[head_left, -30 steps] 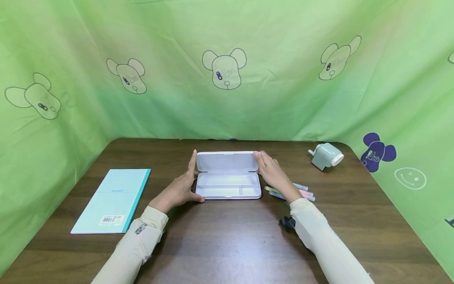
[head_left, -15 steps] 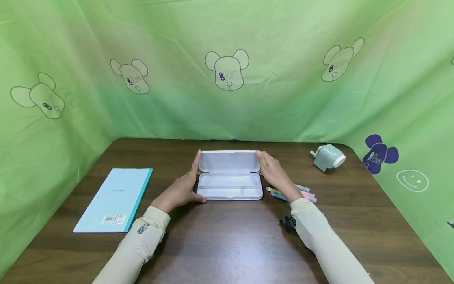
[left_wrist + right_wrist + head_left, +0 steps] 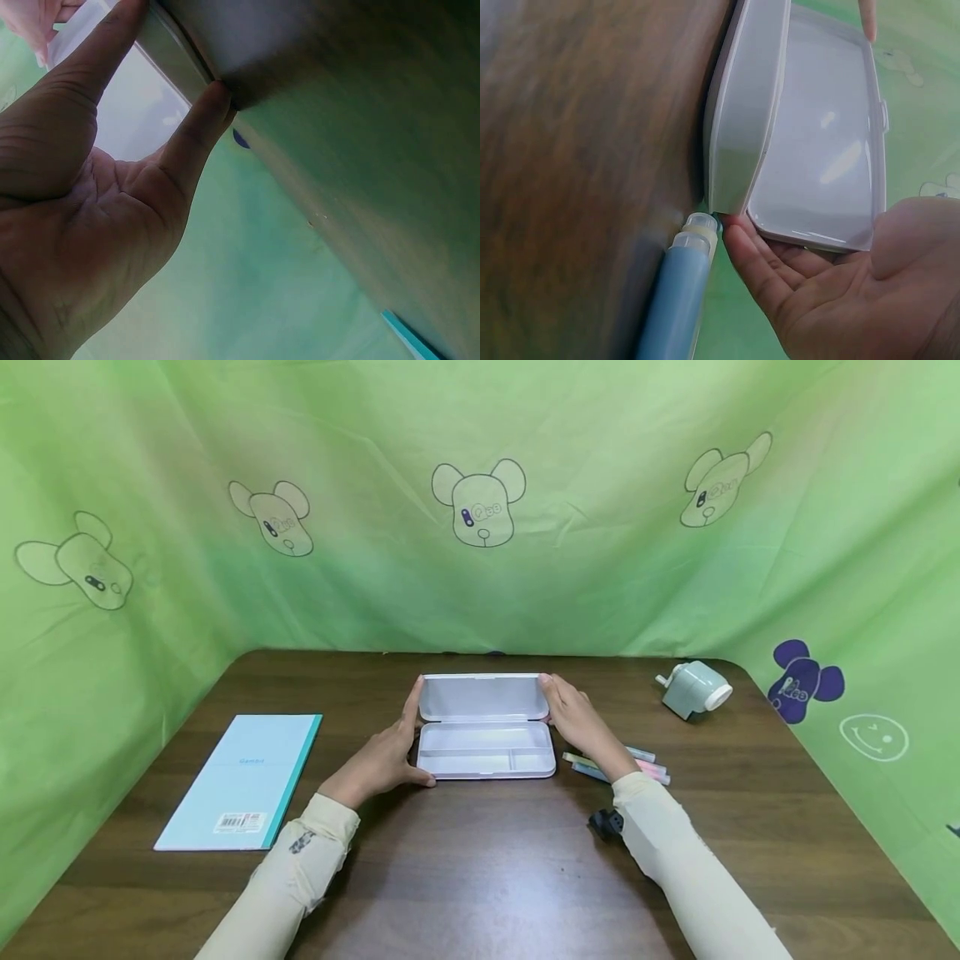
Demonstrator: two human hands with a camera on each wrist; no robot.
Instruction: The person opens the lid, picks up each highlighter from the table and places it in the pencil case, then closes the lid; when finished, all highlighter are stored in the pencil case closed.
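A white pencil case (image 3: 486, 737) lies at mid-table with its lid (image 3: 483, 697) raised at the back. Inside the base, low dividers part long and short compartments; nothing lies in them. My left hand (image 3: 378, 760) braces the left end, thumb at the front corner and a straight finger up along the lid's side. The left wrist view shows its thumb and finger spread against the case. At the other end, my right hand (image 3: 576, 717) pinches the lid's side edge. In the right wrist view, fingers (image 3: 765, 266) curl behind the lid, close to capped markers (image 3: 676, 292).
Beside the right forearm, several pastel markers (image 3: 651, 768) lie partly under the wrist. A mint crank pencil sharpener (image 3: 693, 688) stands at the back right. Flat on the left lies a light-blue notebook (image 3: 238, 781). Green printed cloth (image 3: 480, 593) hangs behind the wooden table (image 3: 480, 877).
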